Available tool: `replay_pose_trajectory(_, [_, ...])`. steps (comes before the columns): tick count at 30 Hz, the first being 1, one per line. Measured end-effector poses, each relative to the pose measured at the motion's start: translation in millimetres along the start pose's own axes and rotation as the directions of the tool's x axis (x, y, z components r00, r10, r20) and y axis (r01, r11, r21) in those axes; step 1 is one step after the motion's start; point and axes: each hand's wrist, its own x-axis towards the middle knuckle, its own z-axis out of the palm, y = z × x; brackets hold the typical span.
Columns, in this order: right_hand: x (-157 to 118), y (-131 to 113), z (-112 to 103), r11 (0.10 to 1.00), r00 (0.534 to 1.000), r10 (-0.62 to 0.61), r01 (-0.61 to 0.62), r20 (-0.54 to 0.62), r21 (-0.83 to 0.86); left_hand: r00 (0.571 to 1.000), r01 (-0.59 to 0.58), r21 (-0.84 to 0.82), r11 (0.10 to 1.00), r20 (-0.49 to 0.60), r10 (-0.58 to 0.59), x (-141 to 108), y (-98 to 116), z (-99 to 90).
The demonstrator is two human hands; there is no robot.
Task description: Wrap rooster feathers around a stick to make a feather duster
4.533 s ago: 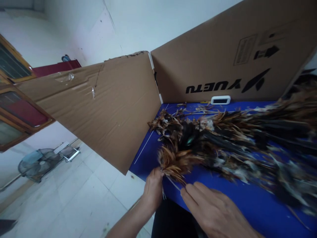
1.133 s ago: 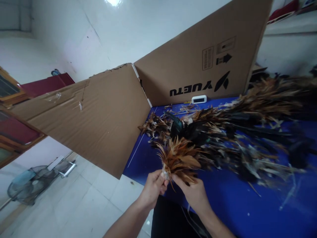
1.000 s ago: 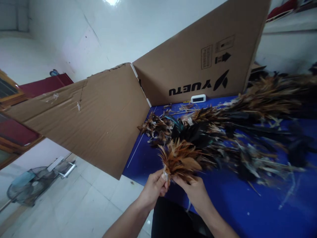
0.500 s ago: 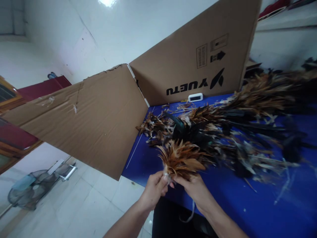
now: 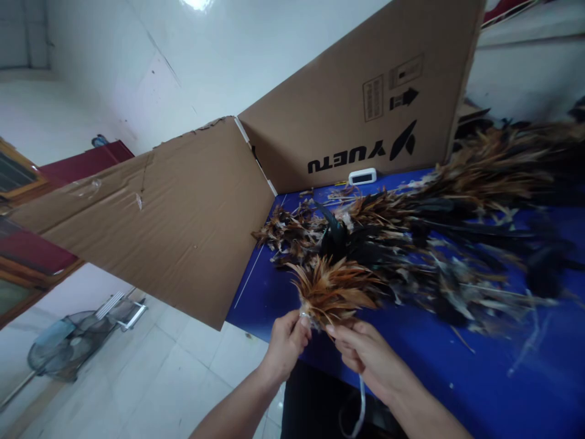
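My left hand is closed round the pale bound base of a bundle of orange-brown feathers, which fan up and to the right. Beside it my right hand is curled, thumb and forefinger pinched together at the bundle's lower right edge. From under the right hand hangs a thin whitish strip, curling down over dark cloth. What lies right between the pinched fingertips is too small to make out. Behind the bundle, loose black feathers and brown ones spread over the blue tabletop.
Cardboard panels stand on the left and at the back of the table. A small white device with a dark display sits against the back panel. More brown feathers lie at the right. A fan is on the tiled floor.
My right hand has moved slightly right, away from my left hand, and the gap between them has widened. The hanging strip has shifted and bends in a wider loop. The left hand keeps its hold.
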Motion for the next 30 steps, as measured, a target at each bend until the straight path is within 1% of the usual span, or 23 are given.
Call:
replay_pose_trajectory(1, [0,1,1,1.0,0.999,-0.024,0.024,-0.022,-0.002,1.0,0.007,-0.016,1.0,0.002,-0.007,0,0,1.0])
replay_pose_trajectory(3, [1,2,5,0.996,0.991,-0.089,0.087,-0.104,-0.028,1.0,0.012,-0.032,0.999,0.012,-0.012,0,-1,2.6])
replay_pose_trajectory(6, [4,1,12,0.986,0.955,-0.164,0.157,-0.248,-0.048,0.999,-0.012,-0.001,1.0,0.029,0.012,0,-2,3.3])
replay_pose_trajectory(8, [5,0,14,0.983,0.938,-0.182,0.181,-0.294,-0.03,0.999,-0.036,0.049,0.998,0.038,0.034,0,-2,3.0])
replay_pose_trajectory(10, [7,1,15,0.983,0.932,-0.174,0.184,-0.318,0.002,0.997,-0.059,0.108,0.992,0.054,0.053,-1,0,2.5])
replay_pose_trajectory(14, [8,3,15,0.986,0.942,-0.12,0.151,-0.314,0.076,0.989,-0.13,0.203,0.97,0.091,0.114,-2,3,2.3])
replay_pose_trajectory(17, [10,5,14,0.985,0.949,-0.114,0.148,-0.293,0.094,0.983,-0.175,0.216,0.961,0.099,0.157,-2,4,4.0])
replay_pose_trajectory(20, [10,4,12,0.988,0.954,-0.101,0.131,-0.284,0.088,0.981,-0.189,0.222,0.956,0.08,0.175,-1,5,7.0])
replay_pose_trajectory(26, [3,-3,11,0.997,0.969,-0.062,0.073,-0.239,0.035,0.956,-0.271,0.404,0.874,0.005,0.294,4,14,12.1])
replay_pose_trajectory(28, [0,-5,11,0.996,0.969,-0.079,0.084,-0.233,0.01,0.949,-0.28,0.442,0.852,-0.004,0.314,4,16,13.6])
replay_pose_trajectory(30, [-1,-5,11,0.993,0.966,-0.121,0.119,-0.227,-0.025,0.945,-0.282,0.461,0.842,-0.017,0.326,5,18,15.3])
